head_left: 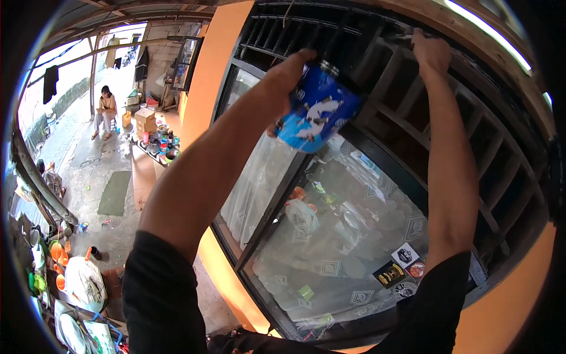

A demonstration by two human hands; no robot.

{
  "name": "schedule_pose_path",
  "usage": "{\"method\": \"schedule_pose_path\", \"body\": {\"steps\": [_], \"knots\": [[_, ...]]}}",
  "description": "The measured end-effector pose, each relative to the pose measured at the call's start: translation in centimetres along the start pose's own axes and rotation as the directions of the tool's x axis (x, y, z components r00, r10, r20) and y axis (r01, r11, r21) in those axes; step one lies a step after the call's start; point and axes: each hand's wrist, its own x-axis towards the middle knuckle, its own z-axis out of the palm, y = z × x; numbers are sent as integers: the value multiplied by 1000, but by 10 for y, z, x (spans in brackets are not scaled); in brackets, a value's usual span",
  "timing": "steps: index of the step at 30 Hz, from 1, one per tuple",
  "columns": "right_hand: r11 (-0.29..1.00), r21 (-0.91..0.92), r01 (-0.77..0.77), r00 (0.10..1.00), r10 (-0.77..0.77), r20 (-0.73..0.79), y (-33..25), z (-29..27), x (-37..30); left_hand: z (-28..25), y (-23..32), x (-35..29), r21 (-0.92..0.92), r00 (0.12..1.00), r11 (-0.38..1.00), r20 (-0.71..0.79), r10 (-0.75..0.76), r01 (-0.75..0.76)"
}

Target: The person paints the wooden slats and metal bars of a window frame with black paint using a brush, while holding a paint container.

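My left hand (286, 81) is raised and wrapped around the side of a blue can (323, 109) with white and light-blue patterns. The can is tilted in front of the upper window, close to its dark bars (271, 38). Higher up at the right, my right hand (432, 52) has its fingers closed against the top of the grey slatted frame (389, 74). A small pale bit shows at those fingertips, too unclear to name. Below both arms is the dark-framed glass window (336, 236), with a patterned curtain behind it.
Orange wall (218, 71) borders the window. Several stickers (405, 255) are on the lower glass. At the left, a person (105, 112) sits near cardboard boxes (145, 121) and a table of kitchen things. Tubs and plates (71, 333) crowd the lower left beside a wooden post (44, 194).
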Motion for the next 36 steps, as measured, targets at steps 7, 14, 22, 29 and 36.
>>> {"method": "schedule_pose_path", "body": {"steps": [7,14,22,29,36], "knots": [[995,-88,41,998,-37,43,6,51,58,-61,-122,19,-222,981,972,191,-39,82],[951,-146,271,962,-261,86,14,48,87,-91,-259,1,-486,977,858,198,-79,168],[952,227,203,967,-231,104,15,46,77,-81,-300,-19,-498,969,832,161,-189,245],[882,-306,358,931,-363,44,-4,27,46,-77,-298,-21,-486,982,853,87,-168,189],[891,-173,420,908,-411,83,-3,3,59,-71,-299,-27,-446,961,862,-12,-277,243]]}}
